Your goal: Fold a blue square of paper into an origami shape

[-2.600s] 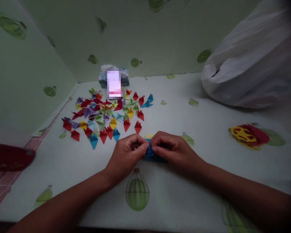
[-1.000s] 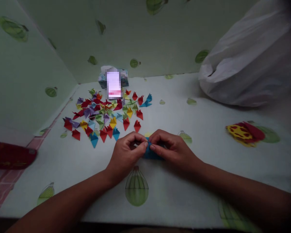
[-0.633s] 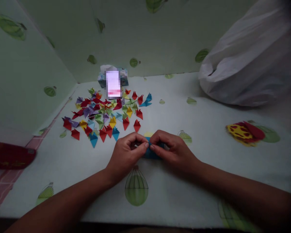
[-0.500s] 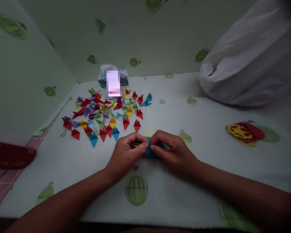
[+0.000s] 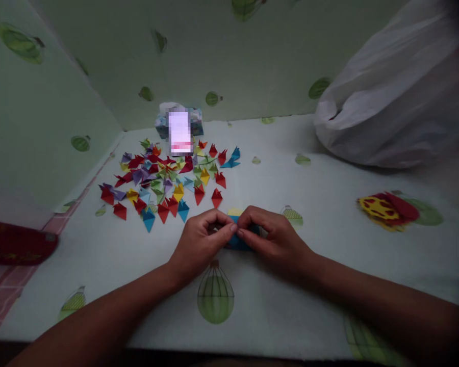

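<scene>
Both hands met over the blue paper (image 5: pixel 237 241) near the middle of the worktop (image 5: pixel 329 214). The left hand (image 5: pixel 201 244) had thumb and forefinger pinched shut on the paper's left end, and the right hand (image 5: pixel 271 239) pinched the other side, fingertips almost touching. The paper sat flat on the worktop, mostly hidden under the fingers, with a bit of yellow paper (image 5: pixel 235 211) peeking out just past it at 12 o'clock.

My take on doing that fold well: keep the piece pressed down on the worktop, line the edges up before committing, then run a nail along the crease so it stays sharp. Small paper like that slips easily, so one hand should anchor while the other creases.

The pile of folded pieces (image 5: pixel 168 178) was spread at about 11 o'clock from the hands, red, yellow, blue, purple and green mixed. A white bag (image 5: pixel 390 102) slumped at 2 o'clock, a small box (image 5: pixel 179 125) stood behind the pile, and a red case (image 5: pixel 15 247) lay far out at 9 o'clock.

Compared with a couple of seconds before, hardly anything differed: same pinch, same spot, the fingers had just crept a touch closer together over the blue paper, and the pile hadn't changed.
</scene>
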`<state>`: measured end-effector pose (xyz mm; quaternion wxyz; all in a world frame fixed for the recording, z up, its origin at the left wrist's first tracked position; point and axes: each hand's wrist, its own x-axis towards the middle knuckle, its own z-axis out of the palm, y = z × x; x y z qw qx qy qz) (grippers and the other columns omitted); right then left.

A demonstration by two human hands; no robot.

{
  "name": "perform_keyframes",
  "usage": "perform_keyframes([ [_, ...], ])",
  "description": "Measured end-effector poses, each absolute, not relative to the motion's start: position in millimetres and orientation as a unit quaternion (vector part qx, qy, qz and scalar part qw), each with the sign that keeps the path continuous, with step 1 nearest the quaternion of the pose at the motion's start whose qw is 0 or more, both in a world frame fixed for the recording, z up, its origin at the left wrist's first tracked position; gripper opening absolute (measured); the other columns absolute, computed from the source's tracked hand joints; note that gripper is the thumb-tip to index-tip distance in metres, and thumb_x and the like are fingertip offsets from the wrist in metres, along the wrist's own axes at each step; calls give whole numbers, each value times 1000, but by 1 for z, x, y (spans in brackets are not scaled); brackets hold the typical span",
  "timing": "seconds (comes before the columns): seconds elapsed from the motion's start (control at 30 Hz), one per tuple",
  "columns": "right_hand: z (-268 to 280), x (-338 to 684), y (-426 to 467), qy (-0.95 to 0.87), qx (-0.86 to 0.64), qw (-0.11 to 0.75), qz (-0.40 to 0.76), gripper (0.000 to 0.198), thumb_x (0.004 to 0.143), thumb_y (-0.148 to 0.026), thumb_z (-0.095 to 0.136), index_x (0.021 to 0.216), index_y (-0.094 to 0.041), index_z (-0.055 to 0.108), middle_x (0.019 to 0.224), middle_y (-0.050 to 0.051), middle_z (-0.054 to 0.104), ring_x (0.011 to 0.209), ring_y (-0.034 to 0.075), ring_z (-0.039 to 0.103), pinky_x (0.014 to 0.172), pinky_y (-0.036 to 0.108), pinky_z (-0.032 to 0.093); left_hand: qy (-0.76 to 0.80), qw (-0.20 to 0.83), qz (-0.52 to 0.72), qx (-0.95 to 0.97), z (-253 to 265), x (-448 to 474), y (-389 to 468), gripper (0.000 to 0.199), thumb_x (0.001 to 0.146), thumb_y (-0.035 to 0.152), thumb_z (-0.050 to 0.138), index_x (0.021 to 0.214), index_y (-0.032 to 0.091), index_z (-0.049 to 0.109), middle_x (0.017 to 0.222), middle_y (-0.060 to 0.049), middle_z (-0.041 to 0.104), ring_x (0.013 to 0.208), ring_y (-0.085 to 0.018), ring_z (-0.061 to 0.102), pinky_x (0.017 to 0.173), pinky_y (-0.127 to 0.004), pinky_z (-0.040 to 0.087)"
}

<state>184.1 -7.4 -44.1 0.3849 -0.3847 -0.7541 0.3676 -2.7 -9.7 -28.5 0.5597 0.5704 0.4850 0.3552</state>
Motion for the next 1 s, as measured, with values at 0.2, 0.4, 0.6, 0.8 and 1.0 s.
perform_keyframes([
  [0.2, -42, 184, -5, -690, -401, 384, 464, 6, 87, -22, 63, 84, -19, 58, 74, -1, 58, 67, 12, 53, 60, 25, 42, 474, 520, 358, 614, -28, -5, -8, 18, 86, 31, 66, 80, 14, 68, 76, -2, 63, 67, -12, 56, 62, -25, 47],
  [0.4, -41, 184, -5, -680, -399, 357, 501, 17, 87, -28, 64, 74, -17, 61, 68, -1, 56, 64, 12, 48, 58, 25, 38, 437, 419, 390, 694, -27, -6, -5, 13, 86, 21, 65, 75, 16, 68, 78, -3, 62, 74, -13, 57, 66, -25, 45],
  [0.6, -39, 184, -8, -668, -426, 392, 468, 20, 88, -29, 63, 72, -18, 60, 67, -1, 55, 63, 12, 48, 57, 25, 37, 455, 535, 384, 599, -34, -4, -7, 20, 79, 29, 75, 94, 17, 68, 87, -3, 66, 75, -13, 60, 69, -27, 49],
  [0.8, -39, 185, -7, -655, -428, 399, 477, 20, 87, -30, 64, 72, -17, 60, 68, -1, 55, 64, 12, 48, 58, 26, 38, 444, 630, 361, 526, -37, -4, -5, 24, 76, 34, 76, 86, 15, 65, 79, -1, 65, 72, -12, 59, 69, -26, 48],
  [1.0, -42, 185, -4, -652, -414, 391, 501, 20, 87, -32, 63, 73, -18, 59, 67, -2, 53, 62, 11, 46, 57, 25, 37, 448, 600, 351, 563, -33, -5, -3, 16, 78, 29, 73, 83, 14, 67, 77, -1, 65, 70, -12, 58, 66, -24, 45],
])
